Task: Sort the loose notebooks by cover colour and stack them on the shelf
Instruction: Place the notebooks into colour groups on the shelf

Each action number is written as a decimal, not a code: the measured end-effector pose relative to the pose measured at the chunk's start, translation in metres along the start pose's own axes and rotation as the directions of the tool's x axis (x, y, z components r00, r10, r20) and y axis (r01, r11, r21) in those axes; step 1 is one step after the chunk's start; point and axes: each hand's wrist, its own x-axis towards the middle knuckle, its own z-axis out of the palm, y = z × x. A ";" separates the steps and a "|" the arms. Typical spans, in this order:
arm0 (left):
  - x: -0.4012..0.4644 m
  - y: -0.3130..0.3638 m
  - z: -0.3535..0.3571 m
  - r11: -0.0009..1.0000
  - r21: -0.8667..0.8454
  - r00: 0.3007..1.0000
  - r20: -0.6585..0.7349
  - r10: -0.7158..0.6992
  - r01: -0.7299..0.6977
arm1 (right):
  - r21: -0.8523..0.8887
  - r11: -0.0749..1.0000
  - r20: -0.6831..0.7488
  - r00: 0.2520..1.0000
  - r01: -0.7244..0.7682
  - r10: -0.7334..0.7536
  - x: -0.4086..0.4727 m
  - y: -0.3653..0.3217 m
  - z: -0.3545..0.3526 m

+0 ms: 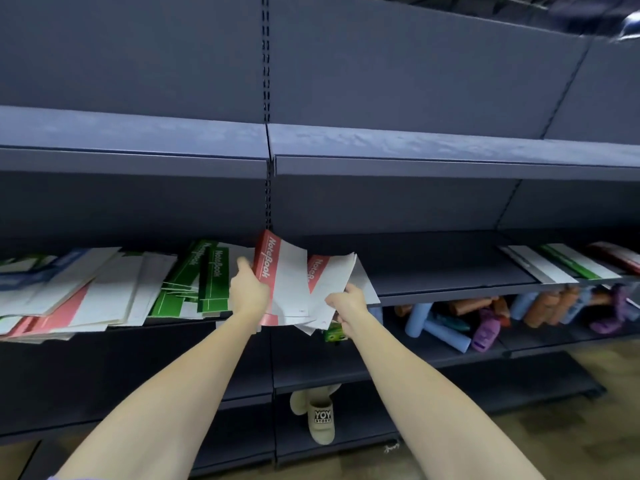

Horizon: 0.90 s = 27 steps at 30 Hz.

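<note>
- On the middle shelf [450, 271], the left hand [247, 289] grips one red notebook [277, 271]; the right hand [348, 301] pinches more red notebooks [329, 275].
- Step: collecting red covers. Next, probably square them together into one pile, apart from the green notebooks [204, 275].

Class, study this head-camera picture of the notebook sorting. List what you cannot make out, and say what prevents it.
- Mixed pile: cut off by the left edge.
- Red notebooks: their count is unclear, since the sheets overlap.
- Left hand grip: fingertips hidden behind the cover.
- Bottles on the lower shelf: labels too blurred to read.
</note>
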 end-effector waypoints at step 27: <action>-0.075 0.089 0.097 0.970 -0.159 0.901 0.368 0.231 -0.184 | -0.011 0.995 -0.416 0.905 0.095 -0.091 -0.030 0.029 -0.206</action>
